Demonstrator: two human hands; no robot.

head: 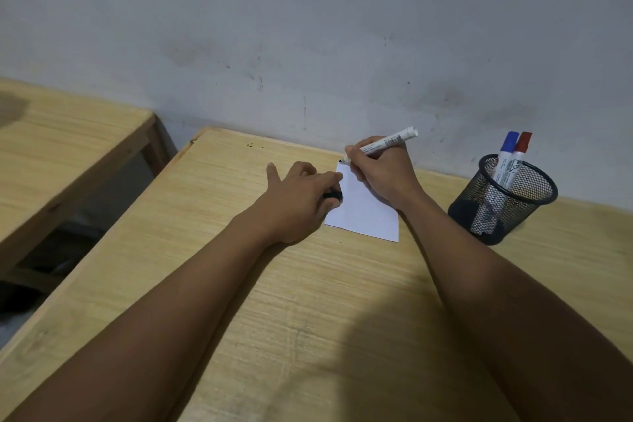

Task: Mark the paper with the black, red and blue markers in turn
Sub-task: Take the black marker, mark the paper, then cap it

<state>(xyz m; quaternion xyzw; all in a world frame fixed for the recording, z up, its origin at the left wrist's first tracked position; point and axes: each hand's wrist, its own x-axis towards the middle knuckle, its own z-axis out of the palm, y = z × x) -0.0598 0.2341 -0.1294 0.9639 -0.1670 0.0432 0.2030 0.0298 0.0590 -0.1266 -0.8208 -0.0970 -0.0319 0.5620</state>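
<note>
A small white paper [366, 212] lies on the wooden table [308, 301] near the wall. My right hand [383, 171] grips an uncapped white-bodied black marker [387, 142], its black tip touching the paper's far left corner. My left hand [301, 195] rests on the paper's left edge, with the black cap [334, 196] tucked under its fingers and the index finger stretched onto the sheet. The blue marker [503, 161] and the red marker [517, 158] stand capped in a black mesh cup [500, 202] at the right.
The table's far edge meets a stained grey wall [308, 44]. A second wooden table [61, 154] stands at the left, with a gap and dark floor between them.
</note>
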